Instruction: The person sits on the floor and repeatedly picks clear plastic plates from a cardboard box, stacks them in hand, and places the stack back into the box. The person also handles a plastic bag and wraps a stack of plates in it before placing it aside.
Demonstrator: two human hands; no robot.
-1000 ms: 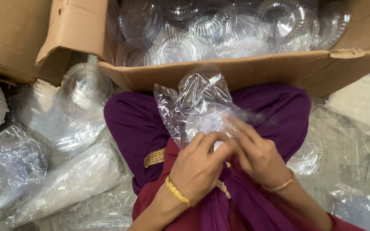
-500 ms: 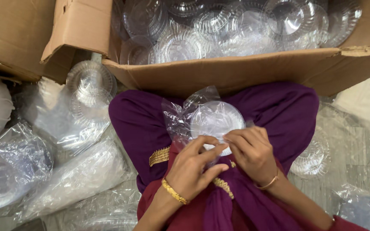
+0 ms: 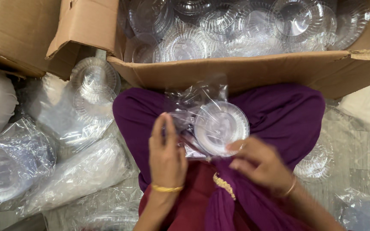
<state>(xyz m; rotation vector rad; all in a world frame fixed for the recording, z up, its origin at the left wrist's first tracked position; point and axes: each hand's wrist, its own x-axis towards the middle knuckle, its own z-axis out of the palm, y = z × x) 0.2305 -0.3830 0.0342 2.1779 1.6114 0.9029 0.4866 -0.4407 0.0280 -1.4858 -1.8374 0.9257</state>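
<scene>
Over the person's purple-clad lap (image 3: 279,115), the left hand (image 3: 166,149) pinches a crinkled clear plastic bag (image 3: 195,100) with fingers closed. The right hand (image 3: 260,164) closes its fingertips on the rim of a round clear plastic lid (image 3: 220,127) partly inside that bag. Just beyond stands an open brown cardboard box (image 3: 245,72) of similar lids.

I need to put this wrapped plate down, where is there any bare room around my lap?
Little is bare. The purple cloth on the right knee, between the cardboard box and the right hand, is free. So is the cloth left of the left hand. The floor left is crowded with bagged plate stacks; the box is full of clear plates.
</scene>
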